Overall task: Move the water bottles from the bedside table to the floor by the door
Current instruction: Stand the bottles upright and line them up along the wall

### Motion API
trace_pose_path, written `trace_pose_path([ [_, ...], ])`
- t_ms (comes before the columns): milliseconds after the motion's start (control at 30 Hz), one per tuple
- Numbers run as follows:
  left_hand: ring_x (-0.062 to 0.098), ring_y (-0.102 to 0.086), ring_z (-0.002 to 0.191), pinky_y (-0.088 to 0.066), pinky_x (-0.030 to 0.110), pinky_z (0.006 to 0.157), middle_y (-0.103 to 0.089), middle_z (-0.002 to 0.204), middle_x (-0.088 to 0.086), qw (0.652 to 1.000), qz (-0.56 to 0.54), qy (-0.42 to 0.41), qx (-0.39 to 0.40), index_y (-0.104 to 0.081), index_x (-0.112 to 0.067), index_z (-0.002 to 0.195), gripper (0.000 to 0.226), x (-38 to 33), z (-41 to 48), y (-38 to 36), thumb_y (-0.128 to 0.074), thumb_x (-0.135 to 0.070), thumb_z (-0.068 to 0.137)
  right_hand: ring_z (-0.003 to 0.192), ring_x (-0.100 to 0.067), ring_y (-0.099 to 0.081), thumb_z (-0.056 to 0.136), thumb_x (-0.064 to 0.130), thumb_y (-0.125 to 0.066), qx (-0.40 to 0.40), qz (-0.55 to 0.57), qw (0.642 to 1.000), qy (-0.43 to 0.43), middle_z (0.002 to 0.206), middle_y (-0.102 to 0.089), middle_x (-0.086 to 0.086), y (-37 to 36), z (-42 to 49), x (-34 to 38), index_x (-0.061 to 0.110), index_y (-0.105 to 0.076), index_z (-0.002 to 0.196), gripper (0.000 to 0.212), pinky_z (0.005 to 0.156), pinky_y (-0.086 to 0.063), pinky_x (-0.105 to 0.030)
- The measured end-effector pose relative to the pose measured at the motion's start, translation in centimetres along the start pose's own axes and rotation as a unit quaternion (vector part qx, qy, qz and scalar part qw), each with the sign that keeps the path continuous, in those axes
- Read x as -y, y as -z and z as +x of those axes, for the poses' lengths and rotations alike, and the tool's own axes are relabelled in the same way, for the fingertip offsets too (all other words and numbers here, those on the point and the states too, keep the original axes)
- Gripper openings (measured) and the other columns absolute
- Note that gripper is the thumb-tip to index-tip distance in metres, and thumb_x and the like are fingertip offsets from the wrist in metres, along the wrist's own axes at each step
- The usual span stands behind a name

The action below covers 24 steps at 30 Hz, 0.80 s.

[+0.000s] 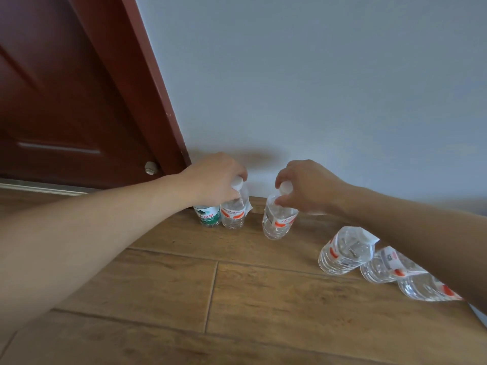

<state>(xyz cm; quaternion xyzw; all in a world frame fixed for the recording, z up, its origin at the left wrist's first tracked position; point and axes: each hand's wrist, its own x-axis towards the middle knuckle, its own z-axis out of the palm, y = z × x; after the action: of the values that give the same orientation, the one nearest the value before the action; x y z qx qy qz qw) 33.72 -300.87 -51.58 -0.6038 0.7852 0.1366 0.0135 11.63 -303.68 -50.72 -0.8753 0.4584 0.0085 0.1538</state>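
Wooden floor (237,299) meets a pale wall beside the red door (66,88). Left hand (213,177) fingers pinch one bottle (234,212) by its cap at 12 o'clock; right hand (308,185) fingers grip another bottle (278,219), tilted. Best to level each base before letting go, clear of the green-labelled bottle (208,216).

I count six water bottles on the floor by the wall. Green-label bottle (208,216) upright nearest the door, touching a clear red-label bottle (234,213), white cap. Third bottle (278,222) stands apart, tilted. Three more (345,251) (384,267) (427,288) clustered right, partly hidden.
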Motion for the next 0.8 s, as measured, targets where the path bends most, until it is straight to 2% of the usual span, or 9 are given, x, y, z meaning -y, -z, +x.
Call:
trace_pose_path([
  [167, 0.016, -0.060, 0.098, -0.049, 0.033, 0.075, -0.069, 0.108, -0.006, 1.000, 0.005, -0.012, -0.012, -0.069, -0.026, 0.112, 0.030, 0.3, 0.2, -0.2, -0.064, -0.034, 0.084, 0.095, -0.016, -0.053, 0.081, 0.041, -0.072, -0.010, 0.007, 1.000, -0.017, 0.104, -0.062, 0.004, -0.5, 1.4, 0.9, 0.023, -0.070, 0.105, 0.030, 0.077, -0.040, -0.026],
  [267, 0.016, -0.056, 0.085, -0.036, 0.029, 0.058, -0.063, 0.091, -0.008, 0.999, 0.018, -0.016, -0.024, -0.067, -0.025, 0.103, 0.026, 0.2, 0.1, 0.0, -0.066, -0.041, 0.083, 0.089, -0.013, -0.047, 0.080, 0.041, -0.073, -0.008, 0.011, 1.000, -0.028, 0.105, -0.063, 0.002, -1.0, 1.9, 1.2, 0.022, -0.070, 0.104, 0.030, 0.075, -0.039, -0.026],
  [333, 0.017, -0.054, 0.081, -0.030, 0.028, 0.054, -0.058, 0.084, -0.009, 0.999, 0.029, -0.011, -0.033, -0.066, -0.024, 0.099, 0.027, 0.0, 0.0, 0.0, -0.066, -0.046, 0.082, 0.089, -0.014, -0.047, 0.080, 0.040, -0.073, -0.009, 0.012, 0.999, -0.030, 0.106, -0.063, 0.001, -1.2, 2.0, 1.3, 0.022, -0.071, 0.103, 0.030, 0.075, -0.038, -0.026],
  [433, 0.018, -0.054, 0.082, -0.031, 0.029, 0.056, -0.056, 0.084, -0.009, 0.998, 0.050, -0.009, -0.037, -0.063, -0.025, 0.097, 0.031, -0.3, 0.1, -0.2, -0.064, -0.052, 0.082, 0.098, -0.019, -0.054, 0.081, 0.041, -0.073, -0.007, 0.009, 1.000, -0.026, 0.107, -0.061, 0.001, -1.1, 2.0, 1.5, 0.023, -0.070, 0.106, 0.031, 0.077, -0.037, -0.027],
  [500, 0.017, -0.055, 0.089, -0.035, 0.030, 0.063, -0.060, 0.096, -0.008, 0.999, 0.033, -0.029, -0.021, -0.063, -0.026, 0.102, 0.030, -0.1, 0.3, -0.4, -0.063, -0.050, 0.083, 0.101, -0.020, -0.054, 0.082, 0.043, -0.072, 0.002, 0.009, 1.000, -0.016, 0.104, -0.057, 0.003, -1.2, 1.9, 1.5, 0.027, -0.068, 0.108, 0.031, 0.079, -0.038, -0.028],
  [567, 0.014, -0.053, 0.095, -0.035, 0.030, 0.070, -0.057, 0.109, -0.009, 0.998, 0.013, -0.057, 0.009, -0.063, -0.029, 0.112, 0.030, 0.2, 0.2, -0.4, -0.065, -0.043, 0.086, 0.101, -0.018, -0.054, 0.082, 0.044, -0.071, 0.010, 0.016, 1.000, -0.004, 0.104, -0.055, 0.005, -1.3, 1.7, 1.4, 0.030, -0.068, 0.109, 0.030, 0.081, -0.040, -0.028],
  [633, 0.014, -0.052, 0.100, -0.034, 0.029, 0.072, -0.055, 0.114, -0.008, 0.996, 0.003, -0.077, 0.038, -0.063, -0.030, 0.117, 0.031, 0.3, 0.1, -0.1, -0.066, -0.035, 0.086, 0.101, -0.017, -0.054, 0.082, 0.044, -0.070, 0.017, 0.017, 1.000, 0.005, 0.106, -0.056, 0.005, -1.3, 1.7, 1.4, 0.032, -0.068, 0.109, 0.029, 0.083, -0.041, -0.029],
  [700, 0.014, -0.052, 0.104, -0.034, 0.028, 0.074, -0.055, 0.116, -0.007, 0.994, 0.003, -0.089, 0.056, -0.063, -0.028, 0.118, 0.032, 0.5, 0.0, 0.1, -0.067, -0.025, 0.086, 0.101, -0.017, -0.054, 0.081, 0.041, -0.071, 0.018, 0.020, 1.000, 0.006, 0.107, -0.057, 0.005, -1.2, 1.6, 1.3, 0.032, -0.067, 0.108, 0.029, 0.082, -0.040, -0.028],
  [800, 0.013, -0.051, 0.105, -0.035, 0.027, 0.077, -0.053, 0.112, -0.011, 0.994, 0.002, -0.092, 0.059, -0.064, -0.026, 0.118, 0.034, 0.9, -0.2, 0.3, -0.061, -0.013, 0.086, 0.098, -0.017, -0.053, 0.078, 0.026, -0.070, 0.022, 0.022, 1.000, 0.006, 0.106, -0.057, 0.006, -1.2, 1.5, 1.3, 0.029, -0.065, 0.109, 0.032, 0.078, -0.038, -0.026],
])
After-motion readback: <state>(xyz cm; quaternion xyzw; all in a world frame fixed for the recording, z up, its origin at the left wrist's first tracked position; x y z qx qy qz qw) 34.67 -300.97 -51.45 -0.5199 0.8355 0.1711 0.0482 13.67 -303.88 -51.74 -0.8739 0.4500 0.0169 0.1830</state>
